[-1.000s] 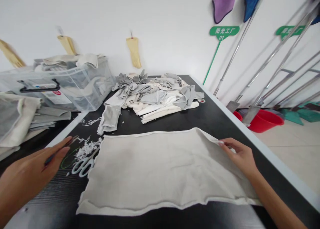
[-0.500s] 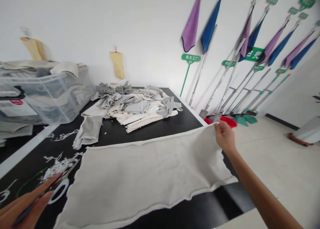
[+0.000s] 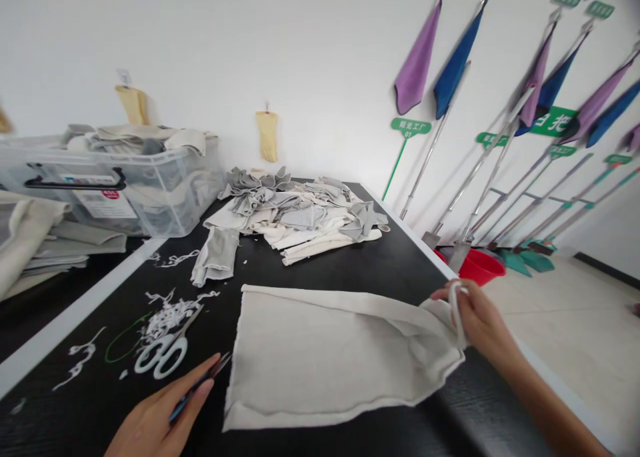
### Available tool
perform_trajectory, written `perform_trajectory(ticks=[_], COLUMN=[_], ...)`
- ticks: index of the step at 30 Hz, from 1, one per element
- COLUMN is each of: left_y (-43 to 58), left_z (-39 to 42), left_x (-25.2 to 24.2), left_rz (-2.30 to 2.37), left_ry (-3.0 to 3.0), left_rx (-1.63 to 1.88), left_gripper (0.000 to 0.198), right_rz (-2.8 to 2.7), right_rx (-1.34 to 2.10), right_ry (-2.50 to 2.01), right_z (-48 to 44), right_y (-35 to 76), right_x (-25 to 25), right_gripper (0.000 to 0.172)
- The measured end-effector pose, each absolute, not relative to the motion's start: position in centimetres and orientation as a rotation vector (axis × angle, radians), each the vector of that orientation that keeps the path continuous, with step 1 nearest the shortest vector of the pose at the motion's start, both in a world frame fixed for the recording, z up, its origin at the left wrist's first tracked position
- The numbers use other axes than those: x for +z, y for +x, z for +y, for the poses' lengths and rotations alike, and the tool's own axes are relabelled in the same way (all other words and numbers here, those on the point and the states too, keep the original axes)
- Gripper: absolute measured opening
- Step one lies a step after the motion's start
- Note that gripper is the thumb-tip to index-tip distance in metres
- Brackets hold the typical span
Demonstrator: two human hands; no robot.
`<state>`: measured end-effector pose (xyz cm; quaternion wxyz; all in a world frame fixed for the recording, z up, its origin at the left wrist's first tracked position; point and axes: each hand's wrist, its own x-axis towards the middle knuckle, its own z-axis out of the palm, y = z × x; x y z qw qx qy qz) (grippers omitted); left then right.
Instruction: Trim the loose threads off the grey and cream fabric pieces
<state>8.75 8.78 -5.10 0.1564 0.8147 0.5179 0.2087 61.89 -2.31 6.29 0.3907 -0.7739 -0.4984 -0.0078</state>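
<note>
A large off-white cloth (image 3: 325,354) lies on the black table (image 3: 380,264) in front of me. My right hand (image 3: 477,324) grips the cloth's right end, which is bunched and lifted slightly off the table. My left hand (image 3: 160,417) holds a thin dark tool with a blue grip (image 3: 197,385), its tip close to the cloth's left edge. White-handled scissors (image 3: 165,354) lie on the table just left of the cloth, beside a heap of white thread trimmings (image 3: 167,314).
A pile of grey and cream cloths (image 3: 300,214) sits at the back of the table. A clear plastic bin (image 3: 120,184) full of cloths stands at the left, with folded cloths (image 3: 45,244) beside it. Mops and a red basin (image 3: 477,267) line the right wall.
My right hand has pulled the cloth's right end inward and bunched it, so the cloth looks narrower. My left hand with the tool has moved toward the cloth's left edge. The view swung back left.
</note>
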Motion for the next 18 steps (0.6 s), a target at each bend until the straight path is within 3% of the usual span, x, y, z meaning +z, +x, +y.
perform_trajectory(ticks=[3, 7, 8, 11, 18], left_y=[8.1, 7.3, 7.1, 6.6, 5.9], left_z=[8.5, 7.6, 7.3, 6.6, 6.1], left_x=[-5.2, -4.3, -4.2, -4.4, -5.2], left_rz=[1.499, 1.502, 1.502, 1.495, 1.519], left_ry=[2.311, 2.283, 2.275, 2.248, 2.155], left_rx=[0.612, 0.767, 0.81, 0.858, 0.84], left_gripper=[0.038, 0.037, 0.037, 0.038, 0.039], right_rz=[-1.724, -2.115, -2.101, -2.072, -2.096], right_rx=[0.167, -0.053, -0.144, -0.259, -0.165], right_ry=[-2.069, -2.148, -2.192, -2.239, -1.885], right_z=[-3.8, -4.9, -4.8, -4.0, -2.2], right_y=[57.3, 53.5, 53.4, 54.3, 56.2], right_x=[2.6, -1.5, -2.4, -4.2, -1.5], right_gripper=[0.046, 0.079, 0.075, 0.041, 0.038])
